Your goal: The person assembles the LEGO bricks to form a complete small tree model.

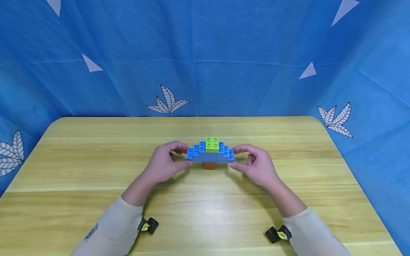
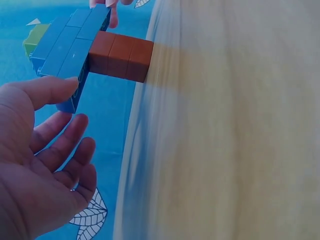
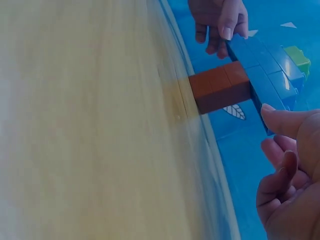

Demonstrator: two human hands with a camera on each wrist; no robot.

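A toy building-brick model stands at the middle of the table, shaped like a tree. Its wide crown is built of stepped blue bricks, with a lime green brick on top. Below the crown is a short trunk of stacked brown bricks, whose foot appears to meet the table. My left hand pinches the left end of the blue bricks, thumb at the front and index finger behind. At the opposite end, my right hand pinches the blue bricks the same way. The other fingers of both hands are loosely bent.
The wooden table reaches back to a blue cloth printed with leaves and white triangles. Black straps with small dark devices sit at both wrists, close over the table top.
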